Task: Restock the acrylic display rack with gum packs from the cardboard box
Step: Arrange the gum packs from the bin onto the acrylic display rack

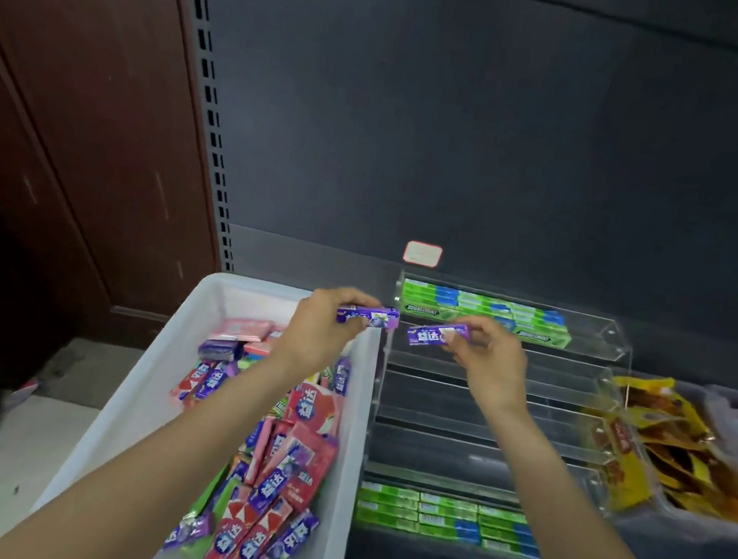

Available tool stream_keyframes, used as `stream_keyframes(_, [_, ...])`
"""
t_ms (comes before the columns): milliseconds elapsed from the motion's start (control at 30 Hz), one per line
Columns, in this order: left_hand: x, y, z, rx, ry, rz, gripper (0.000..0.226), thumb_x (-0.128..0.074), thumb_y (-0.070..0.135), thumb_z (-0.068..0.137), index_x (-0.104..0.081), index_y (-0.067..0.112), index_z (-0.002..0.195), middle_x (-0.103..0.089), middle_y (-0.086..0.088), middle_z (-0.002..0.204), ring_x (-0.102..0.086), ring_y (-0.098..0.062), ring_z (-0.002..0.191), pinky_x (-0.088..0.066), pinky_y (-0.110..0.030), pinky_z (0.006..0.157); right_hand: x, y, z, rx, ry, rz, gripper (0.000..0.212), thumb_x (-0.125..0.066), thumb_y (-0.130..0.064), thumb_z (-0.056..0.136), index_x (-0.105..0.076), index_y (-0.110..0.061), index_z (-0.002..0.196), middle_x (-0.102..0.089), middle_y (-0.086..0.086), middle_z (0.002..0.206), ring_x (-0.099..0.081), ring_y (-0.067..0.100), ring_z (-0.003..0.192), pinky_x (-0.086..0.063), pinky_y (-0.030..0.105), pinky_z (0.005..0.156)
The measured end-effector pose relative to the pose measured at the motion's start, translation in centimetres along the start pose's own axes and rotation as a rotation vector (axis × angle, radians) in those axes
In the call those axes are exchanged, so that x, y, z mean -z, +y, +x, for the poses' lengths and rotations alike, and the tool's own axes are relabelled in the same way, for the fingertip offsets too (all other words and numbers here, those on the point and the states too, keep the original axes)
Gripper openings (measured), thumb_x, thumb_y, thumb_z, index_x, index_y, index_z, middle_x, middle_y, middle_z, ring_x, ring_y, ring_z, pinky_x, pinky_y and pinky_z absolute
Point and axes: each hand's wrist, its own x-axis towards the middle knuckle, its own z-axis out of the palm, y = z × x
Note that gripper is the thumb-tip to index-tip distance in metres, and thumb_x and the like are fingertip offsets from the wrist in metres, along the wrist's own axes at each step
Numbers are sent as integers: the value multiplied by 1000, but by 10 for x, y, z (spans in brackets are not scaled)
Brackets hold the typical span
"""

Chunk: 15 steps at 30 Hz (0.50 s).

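Dark shelf backdrop; left hand (326,325) and right hand (484,359) each pinching a purple gum pack (368,316) over the rack (500,380); loose fingertip grips, risking drops.

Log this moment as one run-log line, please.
left hand: holds purple gum pack | right hand: holds second purple pack | acrylic rack: middle tiers unfilled | white bin: stocked

From my remote view, the white bin (152,371) and both forearms run off the frame at 6 o'clock. The snack tray (705,516) is cut off at 3 o'clock, its packets blurred. The small label (422,254) at 12 o'clock is unreadable.
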Motion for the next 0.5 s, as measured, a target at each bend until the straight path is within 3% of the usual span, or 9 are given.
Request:
stream_keyframes(133, [-6, 7, 7, 65, 45, -47, 19, -61, 9, 89, -67, 17, 106, -65, 5, 97, -62, -13, 90, -53, -29, 83, -4, 9, 14, 44, -41, -104, 14, -72, -11, 81, -63, -16, 91, -69, 3, 93, -64, 15, 84, -52, 27, 78])
stream_keyframes(267, [-7, 6, 8, 94, 83, -36, 17, -63, 11, 88, -67, 16, 104, -63, 6, 92, -61, -10, 82, -48, -17, 70, -16, 19, 18, 133, -65, -259, 14, -72, -10, 80, -68, -11, 93, -67, 3, 95, -61, 13, 83, -50, 25, 80])
stream_keyframes(500, [-3, 1, 6, 104, 92, -8, 15, -63, 12, 88, -65, 21, 100, -59, 11, 92, -57, -6, 84, -44, -11, 65, -17, 28, 18, 208, 31, -506, 26, -71, -15, 81, -68, -7, 105, -63, 8, 100, -57, 13, 79, -50, 24, 81])
